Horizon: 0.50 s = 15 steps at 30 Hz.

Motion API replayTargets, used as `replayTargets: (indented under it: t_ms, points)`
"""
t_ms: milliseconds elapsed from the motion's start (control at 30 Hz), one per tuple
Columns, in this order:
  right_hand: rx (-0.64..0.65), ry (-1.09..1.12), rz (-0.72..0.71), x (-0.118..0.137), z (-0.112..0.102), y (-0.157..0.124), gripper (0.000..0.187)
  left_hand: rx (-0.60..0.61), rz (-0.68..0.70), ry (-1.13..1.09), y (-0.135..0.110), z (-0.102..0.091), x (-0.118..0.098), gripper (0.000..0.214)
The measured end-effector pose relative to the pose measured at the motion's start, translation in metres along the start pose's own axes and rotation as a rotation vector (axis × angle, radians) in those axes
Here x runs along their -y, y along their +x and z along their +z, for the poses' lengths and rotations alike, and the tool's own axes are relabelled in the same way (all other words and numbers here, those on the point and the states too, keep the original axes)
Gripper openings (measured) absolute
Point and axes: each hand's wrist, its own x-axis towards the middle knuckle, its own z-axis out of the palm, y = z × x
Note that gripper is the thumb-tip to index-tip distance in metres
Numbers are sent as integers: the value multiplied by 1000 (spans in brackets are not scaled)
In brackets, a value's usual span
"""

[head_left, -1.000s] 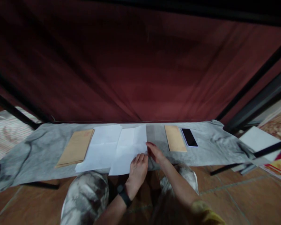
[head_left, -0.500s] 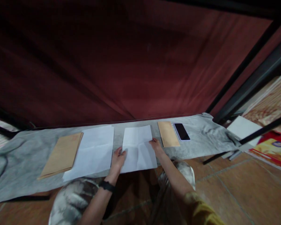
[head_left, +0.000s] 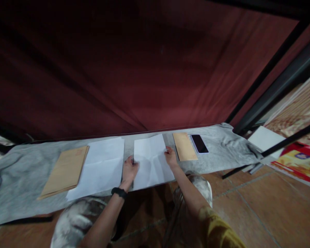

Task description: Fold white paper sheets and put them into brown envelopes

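Both hands are at work on a single creased white sheet, lying at the middle of the bench [head_left: 222, 148], right in front of the person: there's the right hand [head_left: 171, 157], fingers bent in, pinching the right-hand edge of that white sheet [head_left: 150, 160], and over on the other side the left hand [head_left: 130, 171], fingers curled beside the left edge, thumb right up at the paper, though whether it grips I cannot tell. A black wristband [head_left: 119, 192] circles the left wrist; a mustard sleeve [head_left: 217, 227] covers the right upper arm. Moving out left, we have more white paper [head_left: 100, 165], creased across and well clear of the held sheet, and touching its left side a stack of brown envelopes [head_left: 63, 170]. Out to the right, just past the right hand, one lone brown envelope [head_left: 185, 146], and just beside it a dark-screened phone [head_left: 199, 144]. Beyond the far edge hangs dark red fabric [head_left: 150, 86]; below, a tiled floor [head_left: 250, 206], and at far right some red-and-yellow packaging [head_left: 299, 165].
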Motion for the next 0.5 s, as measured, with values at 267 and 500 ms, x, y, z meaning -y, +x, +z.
replayTargets:
  t_ms: [267,500]
  points:
    - [-42,-149,-38,3,-4,-5,49,-66,237,258,-29,8,-8,44]
    - [74,-526,-545,14,-3,-36,45,-39,517,357,-37,24,-21,51]
